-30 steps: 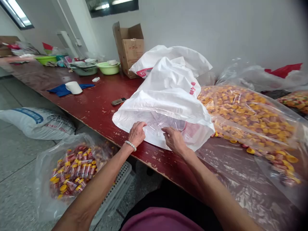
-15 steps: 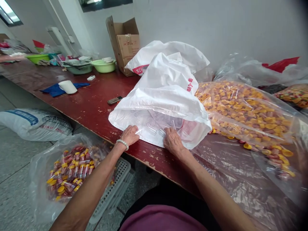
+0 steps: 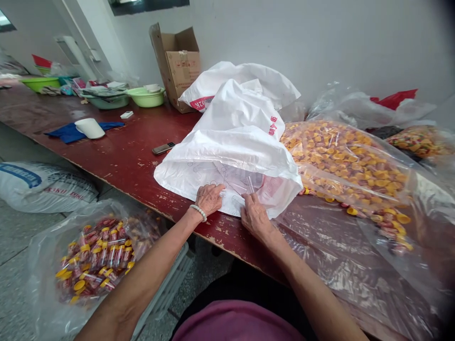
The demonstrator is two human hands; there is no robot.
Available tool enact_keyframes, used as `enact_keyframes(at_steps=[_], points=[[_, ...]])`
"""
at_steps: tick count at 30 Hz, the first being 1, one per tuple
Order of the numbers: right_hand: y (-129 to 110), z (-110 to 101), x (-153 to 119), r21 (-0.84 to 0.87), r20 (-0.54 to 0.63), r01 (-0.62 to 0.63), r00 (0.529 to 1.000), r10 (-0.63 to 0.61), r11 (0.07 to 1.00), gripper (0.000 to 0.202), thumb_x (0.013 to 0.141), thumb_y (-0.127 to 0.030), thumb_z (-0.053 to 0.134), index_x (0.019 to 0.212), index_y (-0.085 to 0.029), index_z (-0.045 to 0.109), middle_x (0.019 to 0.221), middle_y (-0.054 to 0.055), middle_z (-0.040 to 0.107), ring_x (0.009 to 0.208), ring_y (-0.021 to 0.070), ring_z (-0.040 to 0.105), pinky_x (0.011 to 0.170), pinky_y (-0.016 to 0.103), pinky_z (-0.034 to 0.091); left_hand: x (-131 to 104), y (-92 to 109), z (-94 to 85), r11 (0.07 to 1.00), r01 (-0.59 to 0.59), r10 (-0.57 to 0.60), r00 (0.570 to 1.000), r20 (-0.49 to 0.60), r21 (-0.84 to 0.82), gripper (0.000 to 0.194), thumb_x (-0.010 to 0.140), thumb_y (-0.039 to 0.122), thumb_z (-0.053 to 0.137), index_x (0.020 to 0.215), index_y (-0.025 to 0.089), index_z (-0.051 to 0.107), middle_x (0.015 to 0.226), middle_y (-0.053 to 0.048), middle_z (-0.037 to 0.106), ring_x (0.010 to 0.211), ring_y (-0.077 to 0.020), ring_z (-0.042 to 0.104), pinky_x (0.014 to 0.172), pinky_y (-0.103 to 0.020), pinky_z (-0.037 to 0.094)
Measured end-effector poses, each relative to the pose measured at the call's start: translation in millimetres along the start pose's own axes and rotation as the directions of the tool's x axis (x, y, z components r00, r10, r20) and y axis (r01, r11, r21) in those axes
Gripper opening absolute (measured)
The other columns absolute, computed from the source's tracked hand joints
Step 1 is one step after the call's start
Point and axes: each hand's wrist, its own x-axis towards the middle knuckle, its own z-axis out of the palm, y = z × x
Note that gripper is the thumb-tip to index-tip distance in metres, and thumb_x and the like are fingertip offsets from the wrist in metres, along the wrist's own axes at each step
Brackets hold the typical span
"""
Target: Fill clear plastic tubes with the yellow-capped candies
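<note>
A white woven sack (image 3: 227, 147) lies on the table with its mouth open toward me, and loose clear plastic tubes show inside. My left hand (image 3: 209, 200), with a beaded bracelet at the wrist, is at the sack's front lip. Its fingers are closed around what looks like a clear tube, mostly hidden by them. Just to the right, my right hand (image 3: 254, 215) is inside the mouth's edge, fingers bent. A clear tube (image 3: 250, 183) sticks up from its fingertips.
Right of the sack, a clear bag of yellow-capped tubes (image 3: 348, 161) spreads over the table (image 3: 138, 166). Another bag of filled tubes (image 3: 99, 255) stands below left, beside a white crate (image 3: 167, 284). A phone (image 3: 163, 148), white cup (image 3: 89, 128), basins and carton (image 3: 183, 71) are farther back.
My left hand has moved right along the sack's lip, closer to my right hand. The right hand stays near the same place, a tube now upright at its fingertips. The view has shifted slightly.
</note>
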Motion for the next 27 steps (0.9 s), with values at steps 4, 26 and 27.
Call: enact_keyframes(at_steps=[4,26,27], points=[[3.7,-2.0,-0.6,0.067,-0.005,-0.011,1.0,0.011,0.998,0.033,0.08,-0.009,0.04,0.111,-0.009,0.052,0.097,0.012,0.051,0.078,0.0177,0.053,0.072,0.03,0.045,-1.5,1.5,3.7,0.999,0.05,-0.05,0.999,0.019,-0.003,0.04,0.08,0.022,0.047,0.119,0.025,0.054,0.094,-0.008,0.065,0.091,-0.0244,0.058,0.083,-0.033,0.041],[-11.9,-8.7,-10.3,0.656,-0.04,-0.006,0.998,0.042,0.755,0.039,0.081,-0.023,0.053,0.119,-0.018,0.052,0.097,0.005,0.058,0.08,0.0136,0.055,0.07,0.028,0.047,-49.0,10.7,2.0,0.839,-0.041,0.014,0.998,-0.053,-0.543,0.041,0.082,0.022,0.05,0.122,0.019,0.039,0.093,-0.005,0.063,0.086,-0.0191,0.06,0.082,-0.03,0.043],[-14.4,-7.5,-10.6,0.677,-0.036,-0.014,0.998,0.053,0.736,0.04,0.08,-0.023,0.054,0.12,-0.018,0.051,0.098,0.005,0.059,0.079,0.0132,0.056,0.07,0.027,0.047,-51.4,10.7,0.1,0.811,-0.039,0.024,0.999,-0.034,-0.584,0.045,0.081,0.021,0.05,0.125,0.019,0.039,0.096,-0.005,0.063,0.089,-0.0191,0.06,0.085,-0.03,0.043]])
